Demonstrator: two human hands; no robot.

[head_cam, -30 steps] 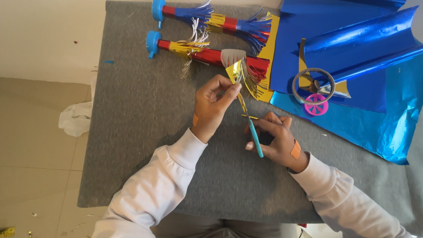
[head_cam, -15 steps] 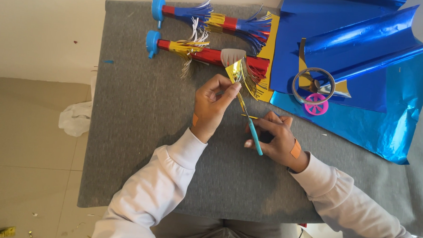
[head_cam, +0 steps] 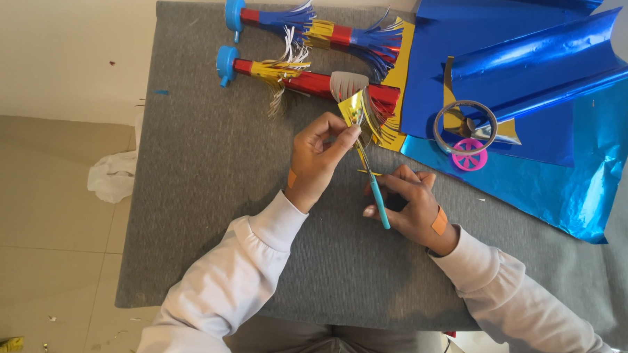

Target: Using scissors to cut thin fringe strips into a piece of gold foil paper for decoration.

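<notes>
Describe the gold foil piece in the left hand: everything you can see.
The gold foil is a small, shiny, folded piece of metallic sheet, fan-like, with its far edge cut into thin strips. The left hand pinches its lower corner, holding it tilted above the grey mat. The scissors in the right hand reach up to it.

blue foil sheets (head_cam: 537,163) cut off at top edge | scissor blades (head_cam: 362,152) hidden (behind gold foil (head_cam: 351,107))

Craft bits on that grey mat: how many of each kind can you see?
Fringed party horns: 2
Blue foil sheets: 1 pile, sheets overlap, number unclear
Tape rolls, grey and pink: 2
Gold foil piece, in left hand: 1
Scissors, in right hand: 1
Total: 7
</notes>
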